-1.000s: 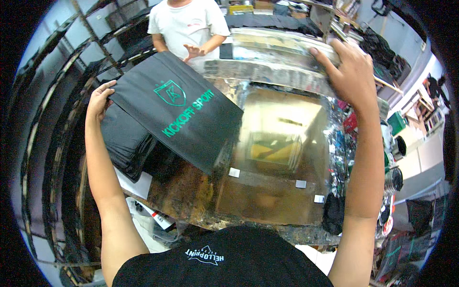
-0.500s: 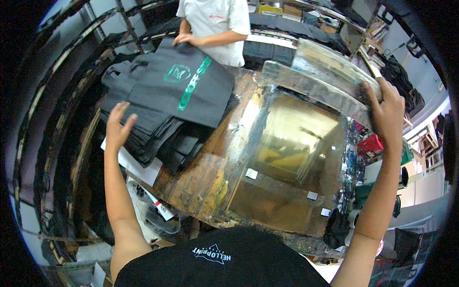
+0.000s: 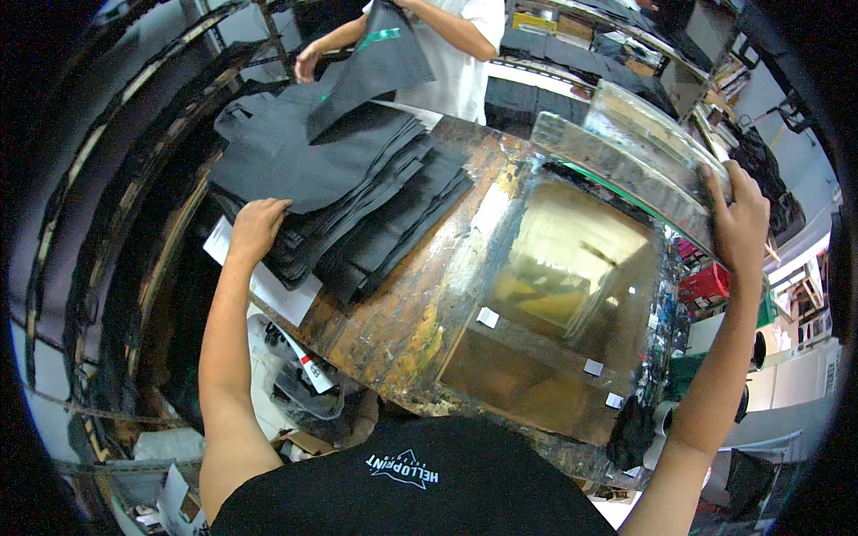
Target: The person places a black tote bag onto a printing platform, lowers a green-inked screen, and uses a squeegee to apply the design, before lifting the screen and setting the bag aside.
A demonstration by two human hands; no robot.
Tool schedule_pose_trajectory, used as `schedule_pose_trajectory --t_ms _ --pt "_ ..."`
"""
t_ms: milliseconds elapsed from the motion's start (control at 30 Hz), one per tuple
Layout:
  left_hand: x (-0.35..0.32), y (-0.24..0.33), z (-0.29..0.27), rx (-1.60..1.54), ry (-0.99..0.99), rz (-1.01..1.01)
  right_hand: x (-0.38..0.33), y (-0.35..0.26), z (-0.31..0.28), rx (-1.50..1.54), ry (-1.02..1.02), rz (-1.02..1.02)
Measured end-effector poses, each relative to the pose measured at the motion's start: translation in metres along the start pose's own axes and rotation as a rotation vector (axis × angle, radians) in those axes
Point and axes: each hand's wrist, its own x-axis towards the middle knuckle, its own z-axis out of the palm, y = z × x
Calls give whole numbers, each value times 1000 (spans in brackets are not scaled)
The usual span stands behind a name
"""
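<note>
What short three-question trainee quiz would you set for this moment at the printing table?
1. True or false: the left hand rests on the stack of black bags.
2. What do the right hand's fingers grip?
3. Who holds the single black bag raised above the stack? A) the wearer B) a person in a white shirt

Key: 1 true; 2 the raised hinged frame above the table's glass panel; 3 B.

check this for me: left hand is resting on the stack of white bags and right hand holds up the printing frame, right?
Not quite: the bags are black, not white. The head view shows the left hand resting on the stack of black bags, with a white sheet of paper under it. The right hand does hold up the printing frame.
</note>
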Motion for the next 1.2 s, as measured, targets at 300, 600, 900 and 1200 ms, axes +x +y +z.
schedule_pose_trajectory --t_ms 300,600,900,1200 --pt "49 108 -61 74 325 530 6 -18 -13 -11 -45 56" --pt "27 356 78 -298 14 777 4 -1 -4 13 32 -8" --pt "14 472 147 -321 -307 701 3 -15 -25 74 -260 28" --pt "-2 568 147 -457 -258 748 5 -6 -22 188 -231 -17"
